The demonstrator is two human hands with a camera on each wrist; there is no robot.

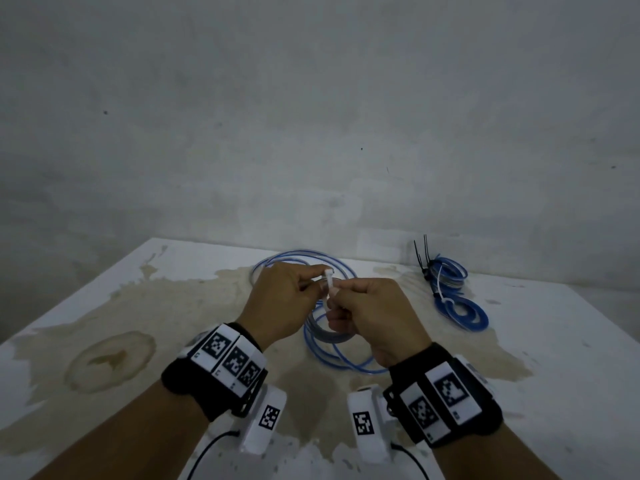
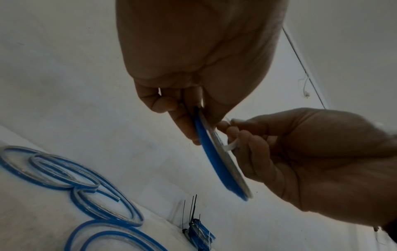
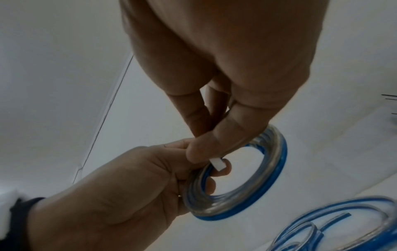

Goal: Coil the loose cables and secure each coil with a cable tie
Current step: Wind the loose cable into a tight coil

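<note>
My left hand (image 1: 313,285) grips a small coil (image 1: 325,332) of blue and clear cable, lifted above the table. In the right wrist view its fingers (image 3: 211,185) pass through the coil (image 3: 276,169). My right hand (image 1: 337,301) pinches a white cable tie (image 1: 329,284) that loops around the coil's rim. Seen from the left wrist, the coil (image 2: 217,161) is edge-on, the tie (image 2: 231,146) curves off it into the right hand (image 2: 300,152), and my left hand (image 2: 182,118) pinches the top. The tie's end (image 3: 218,163) sticks out under the right thumb (image 3: 201,149).
Loose blue cable (image 1: 304,259) lies in wide loops on the stained white table (image 1: 104,306), behind and under my hands. At the back right sit two tied coils, one (image 1: 448,271) with black ties standing up, one (image 1: 465,311) with a white tie. A grey wall stands behind.
</note>
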